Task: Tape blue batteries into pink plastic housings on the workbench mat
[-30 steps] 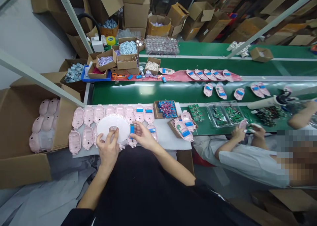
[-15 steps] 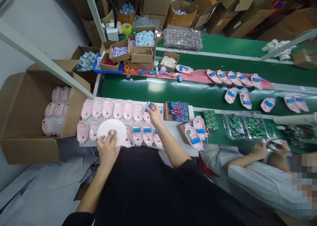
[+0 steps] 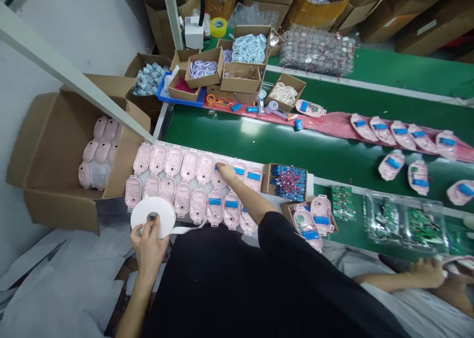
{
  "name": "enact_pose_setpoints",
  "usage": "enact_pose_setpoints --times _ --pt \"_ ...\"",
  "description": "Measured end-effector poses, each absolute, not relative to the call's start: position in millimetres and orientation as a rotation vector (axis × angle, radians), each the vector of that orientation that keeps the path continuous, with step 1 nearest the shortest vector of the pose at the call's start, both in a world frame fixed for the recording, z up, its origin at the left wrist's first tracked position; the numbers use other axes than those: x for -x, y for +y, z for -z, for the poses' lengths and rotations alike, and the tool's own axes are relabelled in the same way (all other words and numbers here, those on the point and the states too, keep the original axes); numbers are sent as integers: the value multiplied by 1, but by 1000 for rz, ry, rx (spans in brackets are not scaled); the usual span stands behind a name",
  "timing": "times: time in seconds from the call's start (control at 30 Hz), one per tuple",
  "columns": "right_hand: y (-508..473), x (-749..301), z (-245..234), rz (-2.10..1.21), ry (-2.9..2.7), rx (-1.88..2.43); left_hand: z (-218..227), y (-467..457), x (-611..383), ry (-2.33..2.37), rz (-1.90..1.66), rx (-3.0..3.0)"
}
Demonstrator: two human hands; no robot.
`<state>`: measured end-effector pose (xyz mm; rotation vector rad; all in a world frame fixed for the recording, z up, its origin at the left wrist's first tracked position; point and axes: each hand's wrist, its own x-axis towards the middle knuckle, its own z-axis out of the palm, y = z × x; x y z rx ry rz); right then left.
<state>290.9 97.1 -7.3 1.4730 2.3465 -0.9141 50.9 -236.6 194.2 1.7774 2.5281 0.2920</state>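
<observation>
My left hand [image 3: 149, 243] grips a white roll of tape [image 3: 152, 217] at the near edge of the white mat, with a strip trailing off to the right. My right hand [image 3: 224, 171] reaches forward to the back row of pink shells [image 3: 174, 161] and presses a blue battery [image 3: 218, 166] into one of them with pinched fingers. Several pink shells in the front row [image 3: 215, 205] hold blue batteries. A small carton of blue batteries with red wires [image 3: 286, 180] stands just right of my right hand.
A big cardboard box of pink shells [image 3: 97, 149] stands at the left. The green conveyor [image 3: 296, 145] carries more pink shells [image 3: 403, 133]. Small cartons of rings [image 3: 229, 63] sit at the back. Trays of green circuit boards [image 3: 403, 222] lie right, with another person's hands [image 3: 431, 274] near them.
My right hand left the tape roll with a blue battery and reached to the back row of shells. My left hand pulled the roll toward the near edge. The view swung left.
</observation>
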Motion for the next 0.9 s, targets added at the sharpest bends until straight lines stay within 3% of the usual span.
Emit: enact_pose_setpoints --times 0.3,0.5,0.9 --pt "94 -298 10 898 2395 -1480 -201 -249 -32 2640 -272 -1734" --pt "77 -298 27 835 2478 -1904 -196 -252 -32 2577 -204 -1819" --pt "66 -291 56 868 2464 -2089 -214 -247 -42 2546 -119 -1759"
